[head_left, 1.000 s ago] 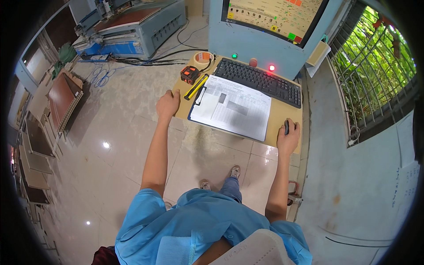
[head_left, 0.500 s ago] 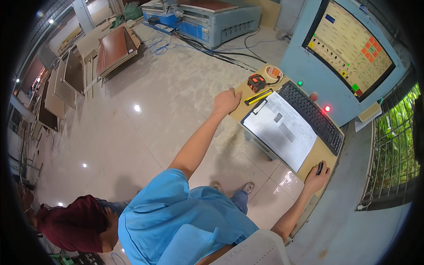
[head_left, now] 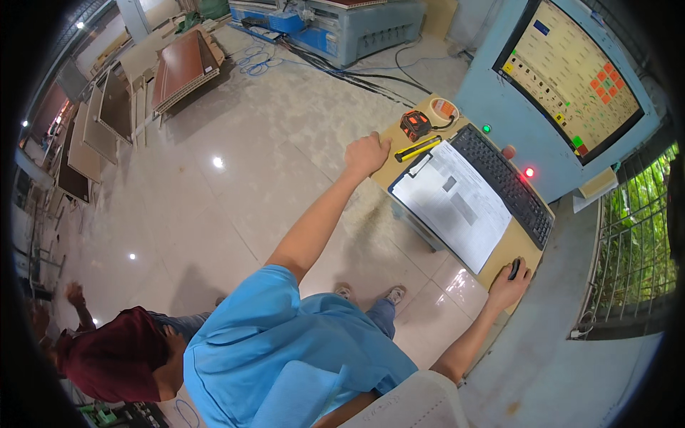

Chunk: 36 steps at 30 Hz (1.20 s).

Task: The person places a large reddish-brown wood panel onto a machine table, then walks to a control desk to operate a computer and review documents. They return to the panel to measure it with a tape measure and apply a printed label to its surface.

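Observation:
My right hand [head_left: 508, 287] is curled over a black computer mouse [head_left: 514, 269] at the near right end of a narrow wooden shelf [head_left: 501, 265]. At the shelf's far left corner, my left hand [head_left: 367, 155] grips the edge, its fingertips partly hidden. Between my hands lies a clipboard [head_left: 421, 167] with a printed drawing sheet [head_left: 464, 207]. Beside my left hand are a yellow-and-black utility knife [head_left: 417, 149], an orange-and-black tape measure [head_left: 414, 125] and a roll of tape [head_left: 444, 109]. A black keyboard [head_left: 503, 185] runs along the shelf's back edge.
A blue-grey cabinet with a lit screen [head_left: 571, 78] rises behind the keyboard. Dark cables [head_left: 335, 71] lead across the dusty floor to a machine [head_left: 357, 36]. Panels [head_left: 187, 68] lean at the left. Another person in a dark red cap [head_left: 114, 357] is at lower left.
The view has shifted slightly, with the far machine now higher in it. The other person's raised hand has appeared at the lower left. My hands keep their places on the shelf and mouse.

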Motion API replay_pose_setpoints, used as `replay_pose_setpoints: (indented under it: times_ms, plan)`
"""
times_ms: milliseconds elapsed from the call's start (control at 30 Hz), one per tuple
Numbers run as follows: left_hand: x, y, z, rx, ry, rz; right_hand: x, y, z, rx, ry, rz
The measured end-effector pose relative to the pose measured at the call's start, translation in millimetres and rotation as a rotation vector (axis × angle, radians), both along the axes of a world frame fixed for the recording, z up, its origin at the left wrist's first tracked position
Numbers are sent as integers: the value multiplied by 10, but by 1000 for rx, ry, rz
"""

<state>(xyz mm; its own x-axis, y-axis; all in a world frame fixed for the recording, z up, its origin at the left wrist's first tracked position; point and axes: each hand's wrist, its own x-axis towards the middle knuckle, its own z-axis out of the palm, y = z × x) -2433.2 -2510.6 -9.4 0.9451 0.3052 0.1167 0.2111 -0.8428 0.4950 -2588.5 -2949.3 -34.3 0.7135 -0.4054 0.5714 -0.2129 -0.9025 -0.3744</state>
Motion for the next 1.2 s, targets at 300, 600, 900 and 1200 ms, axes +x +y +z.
replay_pose_setpoints:
  times_ms: [300,600,900,1200]
  plan:
    - [-36,-31,86,-49,58,22,42,-16,-33,28,-39,-49]
    - [-23,23,27,-130,37,-18,-47,48,253,211,-238,-47]
    - [172,229,-144,-304,150,-239,1005,1301,2269,5,-539,473]
    - [663,737,-307,-884,594,-669,2816,3169,3602,-316,-505,662]
